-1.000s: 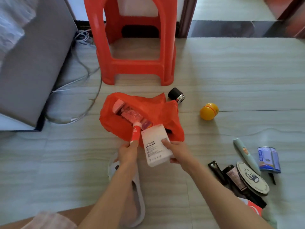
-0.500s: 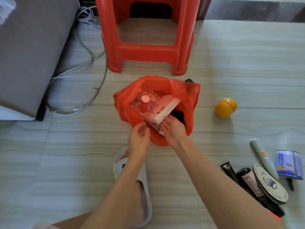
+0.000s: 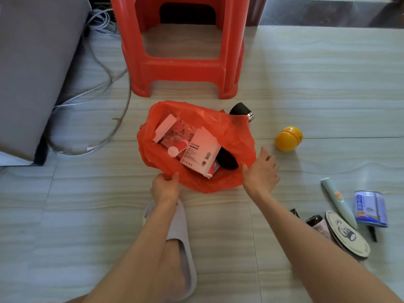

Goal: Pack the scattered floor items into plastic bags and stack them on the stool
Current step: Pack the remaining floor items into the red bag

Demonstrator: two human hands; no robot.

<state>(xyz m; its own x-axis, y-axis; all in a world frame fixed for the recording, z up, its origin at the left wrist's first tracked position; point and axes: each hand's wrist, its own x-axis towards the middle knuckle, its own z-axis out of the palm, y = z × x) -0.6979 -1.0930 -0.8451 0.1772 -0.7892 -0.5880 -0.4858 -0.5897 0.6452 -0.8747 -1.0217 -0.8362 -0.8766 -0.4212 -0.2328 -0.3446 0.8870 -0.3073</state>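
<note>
An orange plastic bag (image 3: 231,136) lies open on the floor in front of the red stool (image 3: 183,68). Inside it lie a white box (image 3: 200,153), a small red bottle with a white cap (image 3: 177,149), a pink packet (image 3: 178,133) and a dark item (image 3: 227,159). My left hand (image 3: 165,188) pinches the bag's near rim. My right hand (image 3: 260,171) hovers at the bag's right edge with fingers spread, holding nothing. A black cylinder (image 3: 241,110) lies just behind the bag. A yellow ball (image 3: 288,138) sits to the right.
At the right lie a pale green pen-like device (image 3: 337,202), a blue can (image 3: 370,208), a round patterned disc (image 3: 347,234) and dark tubes (image 3: 314,221). Grey furniture (image 3: 32,73) and loose cables (image 3: 105,84) are at the left. My slippered foot (image 3: 181,248) is below the bag.
The white box and red bottle have gone from my hands into the bag. My right hand let go and moved out to the right; my left hand now pinches the bag's rim.
</note>
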